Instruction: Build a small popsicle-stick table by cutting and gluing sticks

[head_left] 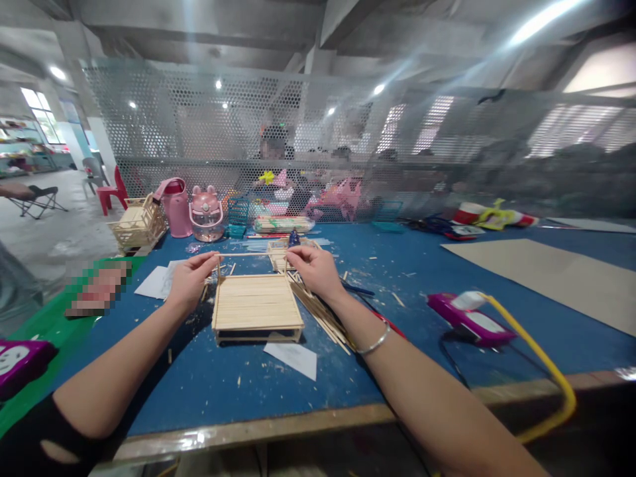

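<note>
A small platform of pale wooden sticks (256,303) rests on the blue table, with short upright sticks at its two back corners. Above its back edge a thin crosswise stick (248,254) spans between my hands. My left hand (191,278) pinches its left end at the top of the left upright. At the right end my right hand (315,268) has its fingertips pressed together on the stick beside the right upright. A bundle of loose sticks (322,315) lies right of the platform, partly under my right wrist.
White paper (291,358) lies in front of the platform. Behind stand a small stick model (278,255), a pink bottle (176,209) and a clear jug (207,215). To the right are a purple power strip (470,321) with a yellow cable and brown cardboard (556,275). A mesh screen (199,132) closes the back.
</note>
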`<state>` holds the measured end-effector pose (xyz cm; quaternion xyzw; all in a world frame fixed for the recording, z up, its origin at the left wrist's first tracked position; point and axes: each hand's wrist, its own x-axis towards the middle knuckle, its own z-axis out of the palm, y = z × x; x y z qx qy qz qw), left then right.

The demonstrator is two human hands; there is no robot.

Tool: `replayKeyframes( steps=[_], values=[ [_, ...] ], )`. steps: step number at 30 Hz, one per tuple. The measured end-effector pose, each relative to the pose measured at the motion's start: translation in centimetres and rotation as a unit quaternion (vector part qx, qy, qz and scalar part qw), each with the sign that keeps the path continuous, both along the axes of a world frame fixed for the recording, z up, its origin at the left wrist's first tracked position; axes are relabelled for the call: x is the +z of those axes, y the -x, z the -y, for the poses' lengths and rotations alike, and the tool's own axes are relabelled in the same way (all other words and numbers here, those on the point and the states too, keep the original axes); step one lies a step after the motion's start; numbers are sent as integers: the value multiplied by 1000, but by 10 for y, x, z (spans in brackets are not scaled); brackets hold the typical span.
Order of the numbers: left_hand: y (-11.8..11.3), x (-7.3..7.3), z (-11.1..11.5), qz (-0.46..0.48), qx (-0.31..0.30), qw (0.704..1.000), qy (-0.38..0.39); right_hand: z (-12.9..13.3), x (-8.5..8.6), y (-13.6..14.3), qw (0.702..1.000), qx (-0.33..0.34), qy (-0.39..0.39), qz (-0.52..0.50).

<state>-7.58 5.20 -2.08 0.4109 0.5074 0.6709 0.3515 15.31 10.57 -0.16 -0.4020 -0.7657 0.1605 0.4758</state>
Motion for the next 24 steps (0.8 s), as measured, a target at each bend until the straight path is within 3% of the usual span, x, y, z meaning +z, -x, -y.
replayKeyframes(
  steps=[10,15,17,19,22,24],
  values=[
    [-1,1,2,-55,22,998,8,-1,0,-3,1000,0,-18,0],
    [-3,15,12,-112,87,985,-95,11,6,2,992,40,-117,-33],
    [-5,27,20,-69,89,983,-148,14,14,-1,991,64,-113,-35],
    [-7,40,28,26,30,986,-159,10,24,-14,993,72,-79,-57],
    [-7,55,36,155,-66,975,-144,-2,37,-52,994,-1,-24,-109],
    [-7,58,38,215,-88,967,-110,-7,41,-81,995,-62,69,21]
  ],
)
